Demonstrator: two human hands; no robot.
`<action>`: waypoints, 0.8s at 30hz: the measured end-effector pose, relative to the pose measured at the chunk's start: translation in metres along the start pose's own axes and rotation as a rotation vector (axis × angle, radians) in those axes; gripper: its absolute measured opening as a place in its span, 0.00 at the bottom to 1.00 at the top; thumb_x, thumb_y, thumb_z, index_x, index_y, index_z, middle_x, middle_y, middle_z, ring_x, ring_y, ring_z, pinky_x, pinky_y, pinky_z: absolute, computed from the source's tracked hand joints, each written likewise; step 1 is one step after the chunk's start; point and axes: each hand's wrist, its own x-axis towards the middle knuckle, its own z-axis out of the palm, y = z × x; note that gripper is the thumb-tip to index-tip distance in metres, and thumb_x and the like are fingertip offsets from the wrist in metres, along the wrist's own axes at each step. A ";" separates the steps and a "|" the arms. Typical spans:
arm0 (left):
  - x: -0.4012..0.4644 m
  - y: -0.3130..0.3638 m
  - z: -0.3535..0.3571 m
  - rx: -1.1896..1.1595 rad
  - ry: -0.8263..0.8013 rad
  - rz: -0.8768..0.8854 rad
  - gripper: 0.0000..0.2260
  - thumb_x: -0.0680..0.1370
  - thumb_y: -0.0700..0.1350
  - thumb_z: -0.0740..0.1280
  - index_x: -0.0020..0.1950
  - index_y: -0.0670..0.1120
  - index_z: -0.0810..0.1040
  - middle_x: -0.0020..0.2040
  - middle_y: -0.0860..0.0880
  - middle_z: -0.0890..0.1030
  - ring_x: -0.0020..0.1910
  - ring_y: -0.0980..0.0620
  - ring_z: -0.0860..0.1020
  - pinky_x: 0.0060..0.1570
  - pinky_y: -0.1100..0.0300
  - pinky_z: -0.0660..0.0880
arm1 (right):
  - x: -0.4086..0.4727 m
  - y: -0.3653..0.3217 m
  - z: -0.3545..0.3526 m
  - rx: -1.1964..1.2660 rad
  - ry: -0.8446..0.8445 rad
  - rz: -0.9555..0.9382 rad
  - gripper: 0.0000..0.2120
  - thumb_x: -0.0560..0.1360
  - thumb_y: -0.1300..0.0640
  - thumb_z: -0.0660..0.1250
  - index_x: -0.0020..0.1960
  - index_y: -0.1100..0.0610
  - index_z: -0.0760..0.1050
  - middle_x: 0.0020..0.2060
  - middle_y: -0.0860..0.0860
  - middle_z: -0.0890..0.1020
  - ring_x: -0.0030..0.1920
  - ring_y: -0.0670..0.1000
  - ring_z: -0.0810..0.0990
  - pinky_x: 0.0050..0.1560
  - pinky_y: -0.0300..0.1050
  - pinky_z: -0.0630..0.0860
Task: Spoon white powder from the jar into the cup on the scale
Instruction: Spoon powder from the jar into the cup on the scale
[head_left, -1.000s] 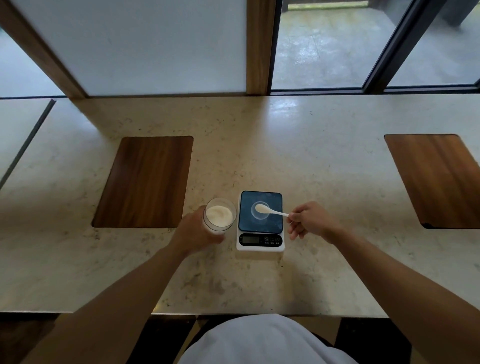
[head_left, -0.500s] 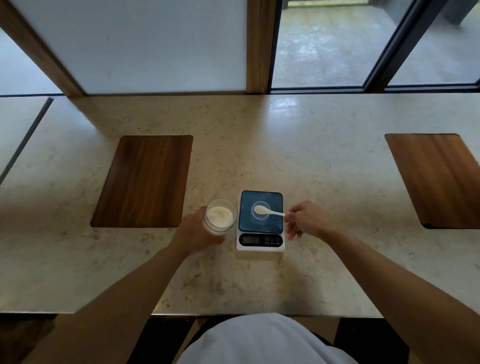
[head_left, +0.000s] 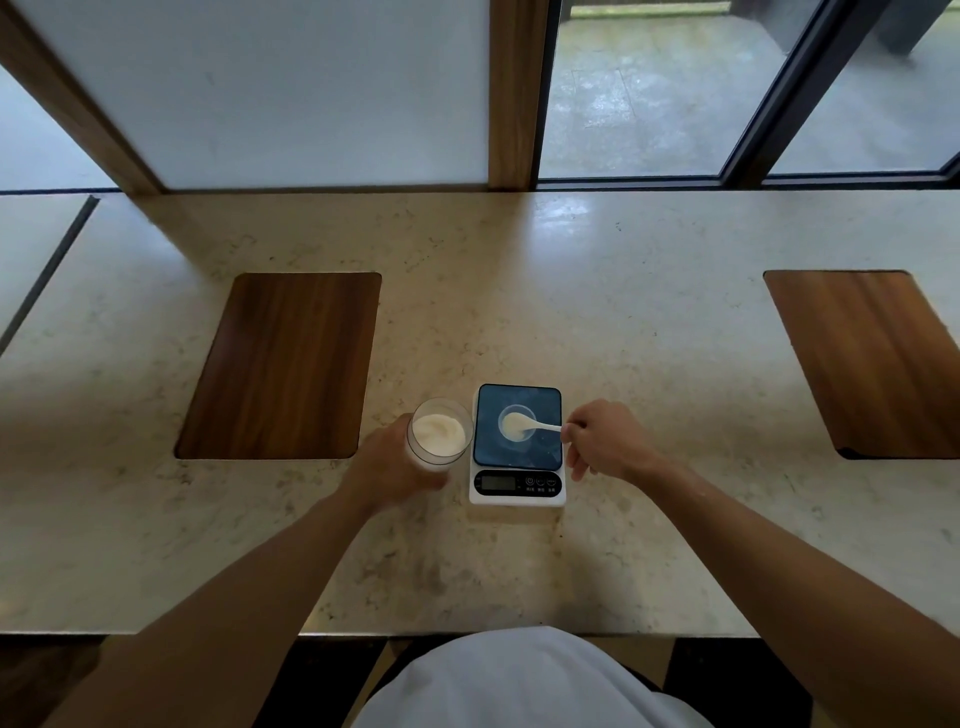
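Note:
A clear jar (head_left: 440, 432) with white powder in it stands on the counter just left of the scale. My left hand (head_left: 387, 467) is wrapped around its near side. The white scale (head_left: 517, 447) has a dark blue platform and a display at the front. On the platform sits a small clear cup (head_left: 517, 422). My right hand (head_left: 605, 441) pinches the handle of a white spoon (head_left: 535, 426), and the spoon's bowl lies inside the cup's rim.
A stone counter (head_left: 623, 322) runs under a window. Two dark wooden inlays are set in it, one (head_left: 283, 364) left of the jar and one (head_left: 872, 358) at the far right. The counter's front edge lies close to my body.
The spoon's bowl has dropped lower into the cup and my right hand has shifted slightly left toward the scale. My left hand and the jar have stayed put.

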 end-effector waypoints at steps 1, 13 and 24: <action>0.000 0.000 0.000 -0.002 -0.004 0.000 0.39 0.61 0.55 0.80 0.70 0.51 0.73 0.61 0.49 0.83 0.59 0.46 0.80 0.60 0.50 0.77 | 0.000 0.000 0.000 -0.011 0.007 -0.007 0.13 0.81 0.61 0.61 0.42 0.59 0.82 0.29 0.51 0.85 0.24 0.46 0.83 0.23 0.31 0.72; 0.002 0.002 0.002 -0.013 -0.012 0.019 0.38 0.61 0.55 0.81 0.69 0.50 0.74 0.62 0.49 0.82 0.59 0.47 0.80 0.61 0.48 0.77 | -0.006 0.001 -0.004 -0.369 0.076 -0.178 0.15 0.82 0.60 0.58 0.44 0.60 0.80 0.36 0.56 0.85 0.33 0.53 0.85 0.39 0.51 0.83; 0.004 0.000 0.007 0.002 -0.016 0.042 0.37 0.63 0.53 0.81 0.70 0.50 0.73 0.63 0.48 0.82 0.60 0.47 0.80 0.61 0.52 0.76 | -0.019 0.008 -0.004 -0.544 0.141 -0.283 0.10 0.83 0.58 0.59 0.52 0.59 0.79 0.36 0.52 0.80 0.30 0.46 0.71 0.30 0.42 0.71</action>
